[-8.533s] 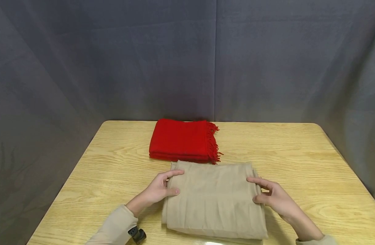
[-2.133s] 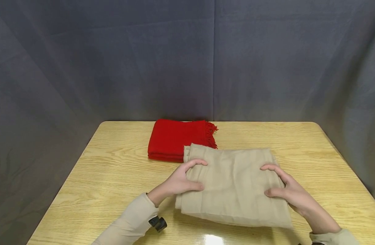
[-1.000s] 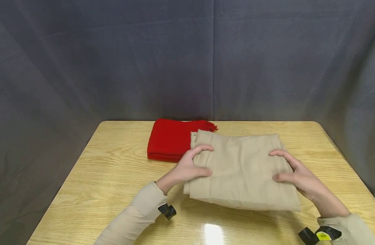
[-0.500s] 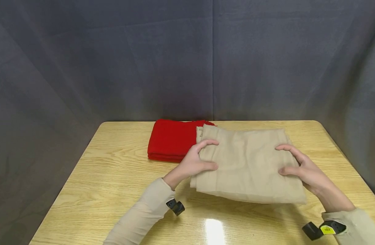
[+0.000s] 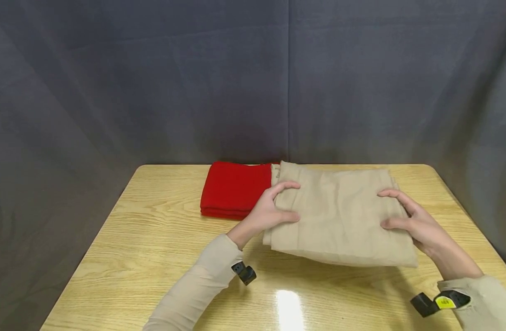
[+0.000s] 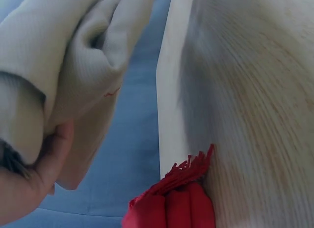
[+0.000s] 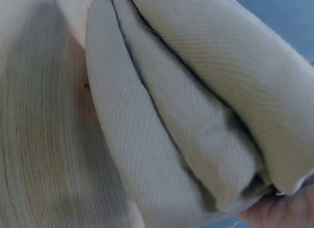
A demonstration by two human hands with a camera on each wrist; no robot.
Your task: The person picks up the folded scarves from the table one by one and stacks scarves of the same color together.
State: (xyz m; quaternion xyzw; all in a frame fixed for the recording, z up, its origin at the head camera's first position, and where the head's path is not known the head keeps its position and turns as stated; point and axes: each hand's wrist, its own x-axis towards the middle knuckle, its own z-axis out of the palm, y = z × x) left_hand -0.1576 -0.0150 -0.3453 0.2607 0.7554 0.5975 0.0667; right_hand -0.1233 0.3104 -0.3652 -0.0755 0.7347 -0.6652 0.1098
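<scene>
Both hands hold a folded beige cloth (image 5: 339, 216), one at each side. The left hand (image 5: 269, 211) grips its left edge, thumb and index finger on top, other fingers underneath. At the opposite edge the right hand (image 5: 420, 225) grips it in the same manner. Its shadow falls on the wood below, and the left wrist view shows the beige cloth (image 6: 88, 75) raised above the table. Thick stacked layers of the cloth (image 7: 157, 115) fill the right wrist view. A folded red fringed scarf (image 5: 234, 188) lies behind and left, its right part hidden by the cloth.
The light wooden table (image 5: 153, 230) has rounded far corners. Grey curtains (image 5: 195, 92) hang behind it and along both sides. Black devices sit on both wrists, the right one (image 5: 439, 303) with a yellow label. Light glares off the table's front middle.
Both hands have lifted the beige cloth and carried it to the right and away from the front edge. It now covers the scarf's fringed end in the head view. The scarf stays put.
</scene>
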